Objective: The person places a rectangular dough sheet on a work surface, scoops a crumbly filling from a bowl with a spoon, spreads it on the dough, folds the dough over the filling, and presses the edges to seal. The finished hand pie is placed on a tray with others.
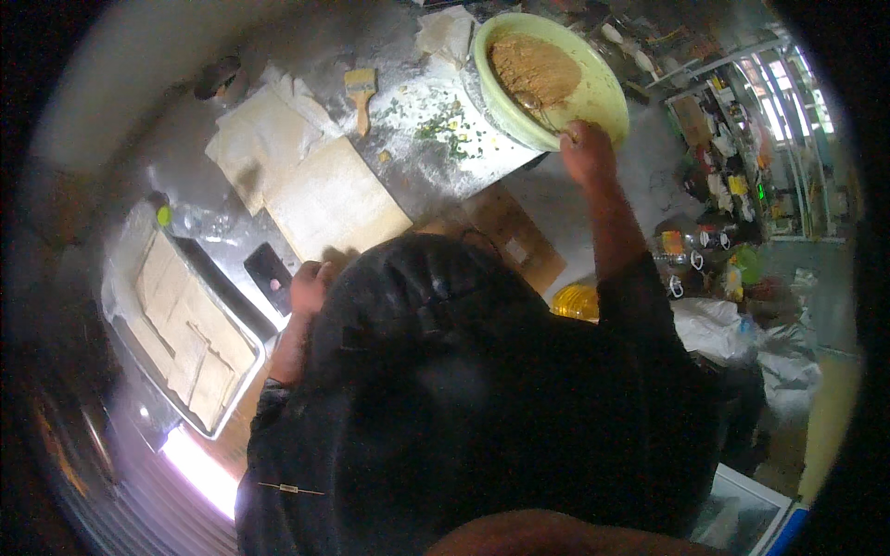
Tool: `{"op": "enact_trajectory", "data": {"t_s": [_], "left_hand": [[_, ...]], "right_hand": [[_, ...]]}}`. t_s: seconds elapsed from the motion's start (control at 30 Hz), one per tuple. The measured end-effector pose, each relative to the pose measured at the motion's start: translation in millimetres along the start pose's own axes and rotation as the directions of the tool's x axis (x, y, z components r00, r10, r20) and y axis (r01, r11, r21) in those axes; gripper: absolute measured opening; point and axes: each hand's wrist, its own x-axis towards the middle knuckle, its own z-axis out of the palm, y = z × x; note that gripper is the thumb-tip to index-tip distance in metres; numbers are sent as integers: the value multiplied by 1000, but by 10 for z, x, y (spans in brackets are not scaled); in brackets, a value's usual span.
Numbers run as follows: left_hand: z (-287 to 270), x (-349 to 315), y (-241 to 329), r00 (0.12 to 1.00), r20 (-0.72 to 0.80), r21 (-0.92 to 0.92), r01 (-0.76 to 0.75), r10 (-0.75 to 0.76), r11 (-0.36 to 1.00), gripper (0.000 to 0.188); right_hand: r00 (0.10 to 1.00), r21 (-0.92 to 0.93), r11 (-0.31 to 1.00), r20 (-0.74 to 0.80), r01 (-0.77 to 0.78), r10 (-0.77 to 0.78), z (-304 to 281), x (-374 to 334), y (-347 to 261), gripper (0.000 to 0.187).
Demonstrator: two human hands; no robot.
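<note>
Evidently, the round, smooth pale-green bowl (pixel 603 97) contains coarse brown paste (pixel 533 67); at its near rim, the right hand (pixel 589 153) is closed around a slim utensil (pixel 530 102) dipping into the paste. Left of the bowl lie white powder (pixel 408 139), 1 flat-bristled brush (pixel 361 93) and floury, square-cornered pale sheets (pixel 338 199). Left of and nearer than the bowl, the left hand (pixel 311 285) bends beside these sheets; I cannot tell its grip.

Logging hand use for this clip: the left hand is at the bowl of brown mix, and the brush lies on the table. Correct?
Not quite: the head view shows the right hand at the bowl of brown mix. The brush does lie on the table.
</note>
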Motion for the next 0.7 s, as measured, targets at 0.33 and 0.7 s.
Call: {"op": "enact_trajectory", "data": {"t_s": [0.33, 0.7], "left_hand": [[338, 338, 125, 910, 230, 378, -410, 345, 830, 39], [341, 252, 1013, 963, 266, 338, -129, 37, 932, 35]], "right_hand": [[914, 23, 990, 383, 137, -136, 388, 696, 612, 24], [867, 360, 918, 497, -169, -36, 730, 1034, 1163, 42]]}}
